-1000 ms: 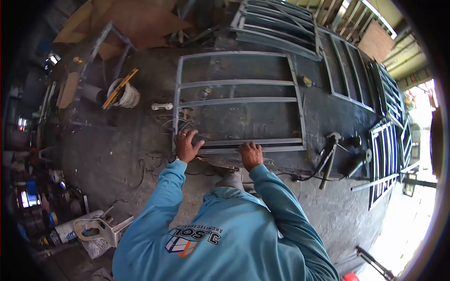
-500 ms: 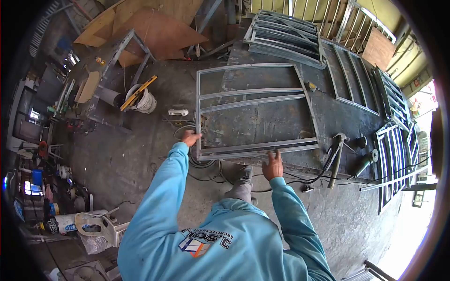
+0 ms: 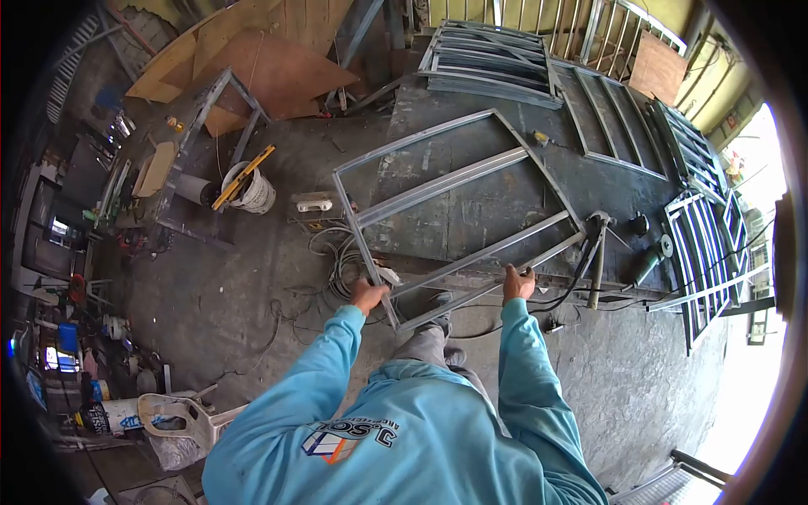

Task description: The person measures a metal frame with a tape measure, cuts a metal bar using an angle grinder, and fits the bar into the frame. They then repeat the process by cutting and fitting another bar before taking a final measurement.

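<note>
A metal frame [image 3: 442,187] with crossbars lies at a slant over the dark worktable [image 3: 414,109], its near left corner jutting past the table's front edge. My left hand [image 3: 369,295] is closed round the frame's left side bar, close to that corner. On the near bar, toward the right, my right hand [image 3: 518,284] has its fingers wrapped round the metal. A hammer [image 3: 598,261] lies to the right of the frame, with an angle grinder [image 3: 652,263] beyond it.
Stacked metal frames [image 3: 492,63] lie at the table's back, and more frames [image 3: 703,252] lean at its right end. Left of the table stand a white bucket [image 3: 257,195] with a yellow level [image 3: 244,177] across it and a welding machine [image 3: 314,206]. Cables [image 3: 343,265] coil on the floor.
The frame has turned counter-clockwise, its near left corner swinging toward me off the table edge. My right hand, earlier with fingers apart at the near bar, has closed on it.
</note>
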Available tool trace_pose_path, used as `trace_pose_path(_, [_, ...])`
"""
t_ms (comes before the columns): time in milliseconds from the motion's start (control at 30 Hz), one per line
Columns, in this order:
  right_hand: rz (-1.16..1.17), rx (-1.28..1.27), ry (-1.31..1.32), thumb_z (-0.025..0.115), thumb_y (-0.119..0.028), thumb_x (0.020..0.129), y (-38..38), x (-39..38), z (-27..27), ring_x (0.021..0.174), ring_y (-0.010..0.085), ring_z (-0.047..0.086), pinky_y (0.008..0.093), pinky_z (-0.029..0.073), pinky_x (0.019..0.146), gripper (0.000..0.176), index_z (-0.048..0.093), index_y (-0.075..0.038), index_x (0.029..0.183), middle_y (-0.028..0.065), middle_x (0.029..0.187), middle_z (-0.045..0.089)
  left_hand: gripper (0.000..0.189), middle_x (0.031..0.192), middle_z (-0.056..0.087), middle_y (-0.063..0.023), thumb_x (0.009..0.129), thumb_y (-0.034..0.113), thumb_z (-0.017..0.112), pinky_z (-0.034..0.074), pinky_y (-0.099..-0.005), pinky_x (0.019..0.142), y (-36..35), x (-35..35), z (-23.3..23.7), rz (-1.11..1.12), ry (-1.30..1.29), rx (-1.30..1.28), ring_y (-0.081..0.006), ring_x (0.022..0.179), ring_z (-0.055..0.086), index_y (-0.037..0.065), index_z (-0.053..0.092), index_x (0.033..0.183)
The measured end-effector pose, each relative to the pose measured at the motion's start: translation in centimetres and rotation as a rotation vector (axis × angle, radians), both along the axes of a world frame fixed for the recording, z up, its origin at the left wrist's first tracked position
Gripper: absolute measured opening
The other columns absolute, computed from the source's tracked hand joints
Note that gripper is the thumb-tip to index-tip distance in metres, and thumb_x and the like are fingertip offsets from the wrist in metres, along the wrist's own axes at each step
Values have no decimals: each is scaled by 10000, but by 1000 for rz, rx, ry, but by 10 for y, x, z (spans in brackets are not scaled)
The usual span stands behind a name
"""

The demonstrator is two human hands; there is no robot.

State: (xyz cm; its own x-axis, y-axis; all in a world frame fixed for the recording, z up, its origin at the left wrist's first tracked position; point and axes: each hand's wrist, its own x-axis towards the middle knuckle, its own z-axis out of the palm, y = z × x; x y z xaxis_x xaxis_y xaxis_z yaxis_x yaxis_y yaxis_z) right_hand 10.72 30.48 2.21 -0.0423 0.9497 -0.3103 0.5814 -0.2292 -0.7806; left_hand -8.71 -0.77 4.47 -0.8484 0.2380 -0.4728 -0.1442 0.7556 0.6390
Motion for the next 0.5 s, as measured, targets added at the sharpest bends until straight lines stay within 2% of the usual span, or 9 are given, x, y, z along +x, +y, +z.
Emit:
trace_pose_path(67, [-4, 42, 11, 771, -310, 718, 2, 6, 5, 1165, 369, 556, 408, 420, 1014, 687, 550, 14, 1283, 231, 1228, 598, 270, 837, 693, -160, 704, 175, 775, 538, -389, 577, -4, 24, 10, 97, -159, 267, -270, 725, 685, -38, 676, 838])
trace_pose_path(100, [50, 58, 55, 766, -306, 724, 6, 8, 0, 1163, 364, 562, 402, 421, 1014, 669, 560, 10, 1277, 228, 1229, 602, 270, 837, 693, -160, 704, 175, 775, 538, -389, 577, -3, 33, 18, 89, -162, 266, -270, 725, 685, -38, 676, 838])
trace_pose_path(167, [144, 88, 114, 753, -288, 739, 14, 6, 0, 1168, 355, 571, 391, 428, 1009, 620, 583, 1, 1261, 224, 1229, 611, 316, 897, 671, -122, 742, 200, 776, 512, -400, 639, -1, 48, 30, 102, -439, 228, -264, 759, 661, -5, 651, 947])
trace_pose_path(200, [145, 88, 113, 753, -288, 739, 20, 3, -3, 1168, 355, 571, 391, 428, 1009, 620, 583, 1, 1261, 224, 1229, 611, 316, 897, 671, -122, 742, 200, 776, 512, -400, 639, 0, 56, 24, 103, -439, 229, -264, 759, 661, -5, 651, 947])
trace_pose_path(333, [357, -89, 383, 750, -306, 741, 54, -7, -4, 1187, 358, 552, 400, 416, 1026, 596, 606, -8, 1237, 227, 1273, 584, 212, 851, 659, -73, 822, 181, 748, 581, -334, 652, 20, 90, 3, 168, -684, 483, -197, 737, 665, 22, 649, 921])
trace_pose_path(400, [537, 285, 54, 749, -330, 743, 59, -13, 0, 1211, 366, 521, 412, 402, 1043, 593, 614, -14, 1226, 229, 1331, 534, 221, 849, 660, -70, 839, 210, 745, 580, -329, 650, 37, 108, -13, 169, -782, 558, -188, 733, 665, 30, 652, 930])
trace_pose_path(433, [572, 328, -66, 743, -331, 752, 56, -17, 2, 1199, 376, 511, 434, 402, 1037, 532, 635, -43, 1186, 226, 1321, 524, 222, 852, 660, -69, 851, 223, 737, 577, -327, 652, 47, 115, -17, 142, -826, 582, -186, 732, 664, 35, 652, 934])
trace_pose_path(467, [524, 372, -287, 733, -322, 760, 30, -23, 38, 1154, 384, 526, 456, 420, 999, 461, 646, -63, 1131, 224, 1231, 563, 223, 855, 660, -68, 862, 236, 728, 575, -325, 655, 56, 122, -21, 114, -871, 607, -183, 731, 662, 40, 652, 939])
trace_pose_path(500, [553, 478, -228, 732, -319, 759, 19, -27, 32, 1114, 391, 542, 463, 437, 965, 448, 642, -69, 1120, 222, 1194, 573, 250, 847, 658, -58, 886, 283, 700, 562, -305, 649, 62, 126, -25, 80, -917, 562, -175, 727, 658, 51, 645, 959])
